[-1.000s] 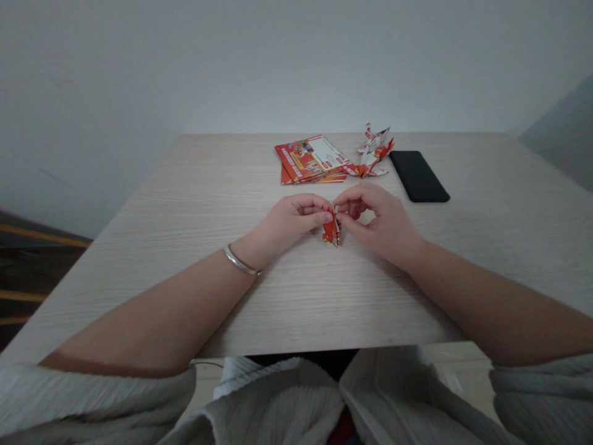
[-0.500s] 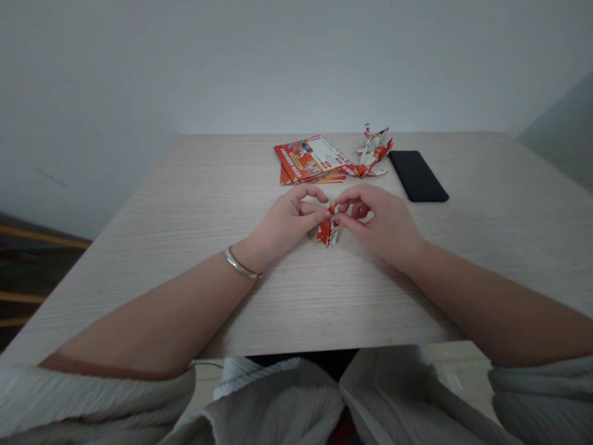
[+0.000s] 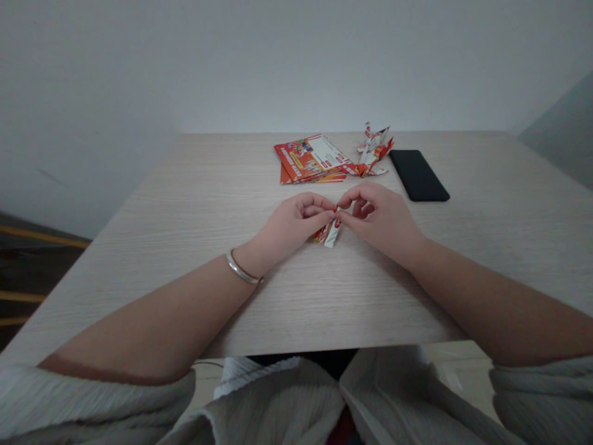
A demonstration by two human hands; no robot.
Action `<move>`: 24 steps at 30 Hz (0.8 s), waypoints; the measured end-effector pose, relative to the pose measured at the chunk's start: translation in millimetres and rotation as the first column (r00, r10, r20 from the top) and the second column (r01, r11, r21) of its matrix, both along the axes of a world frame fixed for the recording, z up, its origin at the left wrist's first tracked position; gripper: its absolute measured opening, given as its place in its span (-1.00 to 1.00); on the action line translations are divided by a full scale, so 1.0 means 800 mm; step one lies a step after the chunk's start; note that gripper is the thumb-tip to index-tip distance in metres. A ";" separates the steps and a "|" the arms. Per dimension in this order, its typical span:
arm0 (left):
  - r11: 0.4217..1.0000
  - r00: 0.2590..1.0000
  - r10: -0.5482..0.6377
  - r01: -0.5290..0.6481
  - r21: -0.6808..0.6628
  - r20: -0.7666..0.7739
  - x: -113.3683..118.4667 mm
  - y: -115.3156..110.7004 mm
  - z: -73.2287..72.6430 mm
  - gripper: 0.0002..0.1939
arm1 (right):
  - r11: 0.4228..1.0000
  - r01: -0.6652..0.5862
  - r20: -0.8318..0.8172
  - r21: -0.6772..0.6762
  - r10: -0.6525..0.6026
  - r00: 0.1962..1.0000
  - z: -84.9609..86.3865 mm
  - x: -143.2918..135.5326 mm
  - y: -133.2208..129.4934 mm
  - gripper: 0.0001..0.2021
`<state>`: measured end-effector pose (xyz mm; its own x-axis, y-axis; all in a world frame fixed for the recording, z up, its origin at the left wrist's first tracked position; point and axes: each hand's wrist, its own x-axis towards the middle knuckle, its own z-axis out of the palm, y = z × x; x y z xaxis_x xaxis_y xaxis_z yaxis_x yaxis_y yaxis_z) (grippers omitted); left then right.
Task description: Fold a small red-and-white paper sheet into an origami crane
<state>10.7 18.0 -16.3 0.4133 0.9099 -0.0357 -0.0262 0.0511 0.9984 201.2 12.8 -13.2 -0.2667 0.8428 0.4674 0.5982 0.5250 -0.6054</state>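
A small folded piece of printed paper, red and white, is pinched between my two hands just above the middle of the table. My left hand, with a silver bangle at the wrist, grips its upper end between thumb and fingertips. From the other side my right hand pinches the same end with thumb and index finger. The fingertips of both hands nearly meet and hide the paper's top. Its lower part hangs toward me below the thumbs.
Beyond my hands lies a stack of red printed leaflets. Several folded paper figures sit beside it. A black phone lies to their right on the pale wooden table. A wall stands behind the table.
The folded paper has turned, so more of a white strip and less red now faces me. My left fingers have closed in toward the right ones, with the fingertips closer together.
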 end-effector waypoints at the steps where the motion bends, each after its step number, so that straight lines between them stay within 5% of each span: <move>1: 1.000 1.000 0.007 -0.007 -0.011 0.007 0.000 0.000 -0.001 -0.76 | 1.000 -0.003 -0.012 -0.011 0.003 1.000 0.000 0.000 0.000 -0.91; 10: 0.988 0.973 0.104 -0.078 -0.131 0.206 0.010 -0.004 0.001 -0.80 | 1.000 -0.025 -0.055 -0.004 0.025 0.998 0.000 0.001 -0.001 -0.89; 19: 0.991 0.971 0.130 -0.126 -0.032 0.200 0.009 -0.003 -0.005 -0.80 | 0.994 0.010 0.008 0.107 -0.011 1.000 0.001 -0.003 -0.004 -0.92; 24: 0.988 0.971 0.153 -0.152 -0.018 0.182 0.008 -0.001 -0.011 -0.76 | 0.998 0.027 -0.026 0.058 -0.026 0.999 -0.001 -0.007 -0.004 -0.94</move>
<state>17.3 17.3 -24.8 0.2697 0.9626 0.0235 -0.2152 0.0364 0.9759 196.0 9.6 -13.7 -0.2320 0.8208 0.5220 0.5974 0.5437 -0.5895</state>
